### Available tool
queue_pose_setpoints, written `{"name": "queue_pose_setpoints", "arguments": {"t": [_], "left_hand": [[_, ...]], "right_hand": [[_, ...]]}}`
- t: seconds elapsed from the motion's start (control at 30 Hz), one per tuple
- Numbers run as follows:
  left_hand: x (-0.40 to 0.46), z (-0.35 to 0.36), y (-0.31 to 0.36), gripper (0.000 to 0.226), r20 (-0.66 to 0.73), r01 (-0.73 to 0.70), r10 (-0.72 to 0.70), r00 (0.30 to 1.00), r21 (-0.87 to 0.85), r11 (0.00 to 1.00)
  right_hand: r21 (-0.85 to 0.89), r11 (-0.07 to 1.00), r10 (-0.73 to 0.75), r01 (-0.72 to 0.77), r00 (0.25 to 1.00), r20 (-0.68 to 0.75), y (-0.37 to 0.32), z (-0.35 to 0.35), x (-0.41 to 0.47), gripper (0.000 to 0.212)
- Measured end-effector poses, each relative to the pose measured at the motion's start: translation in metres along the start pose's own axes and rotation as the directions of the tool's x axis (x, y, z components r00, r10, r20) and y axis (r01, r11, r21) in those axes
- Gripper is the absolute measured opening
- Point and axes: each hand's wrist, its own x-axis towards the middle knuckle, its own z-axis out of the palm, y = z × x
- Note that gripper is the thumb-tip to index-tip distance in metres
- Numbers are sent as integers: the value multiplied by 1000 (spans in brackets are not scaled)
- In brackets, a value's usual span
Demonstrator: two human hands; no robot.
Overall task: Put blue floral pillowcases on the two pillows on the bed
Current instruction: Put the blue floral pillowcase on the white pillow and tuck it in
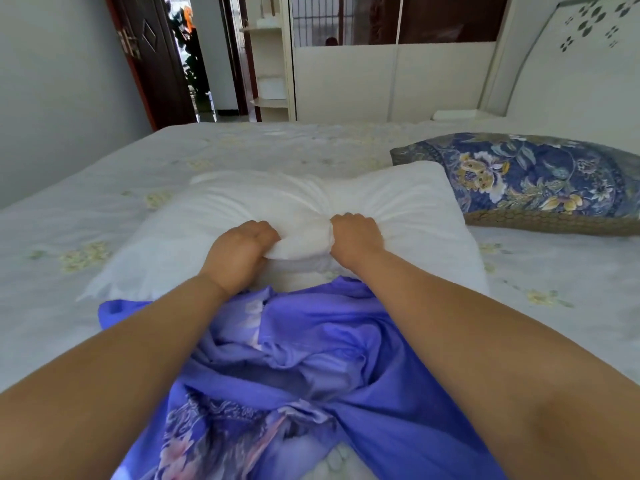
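Blue floral pillowcase (322,368): crumpled in a heap on the bed (86,188), nearest the camera, lying under both forearms. Its far edge overlaps the near edge of the white pillow (214,216). Whether any of the pillow is inside the case, cannot tell; folds hide the opening.

White pillow: bare, flat on the pale floral sheet, mid-bed. Its near long edge is bunched into a tight wad.

Left hand (239,252): fist clenched on the left end of that wad, knuckles up.
Right hand (356,235): fist clenched on the right end of the same wad. The two fists are near each other, with gathered white fabric between them. Creases fan out from the grip across the pillow top.

Second pillow (540,178): already inside a dark blue floral case, lying to the right beside the headboard (568,64), just behind the white pillow's far right corner.
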Motion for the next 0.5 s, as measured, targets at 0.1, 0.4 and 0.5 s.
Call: {"name": "queue_pose_setpoints", "arguments": {"t": [0.1,0.4,0.5], "left_hand": [[-5,-9,4,69,-76,10,-9,997,11,1000],[-7,-73,57,138,-98,175,-157,983,204,963],[4,-85,95,137,-134,140,-116,984,189,972]], "right_hand": [[149,988,-15,45,980,-199,4,-8,-10,15],[76,970,-168,232,861,-480,43,-137,-51,45],[28,977,-171,211,857,-485,83,-179,-88,44]]}}
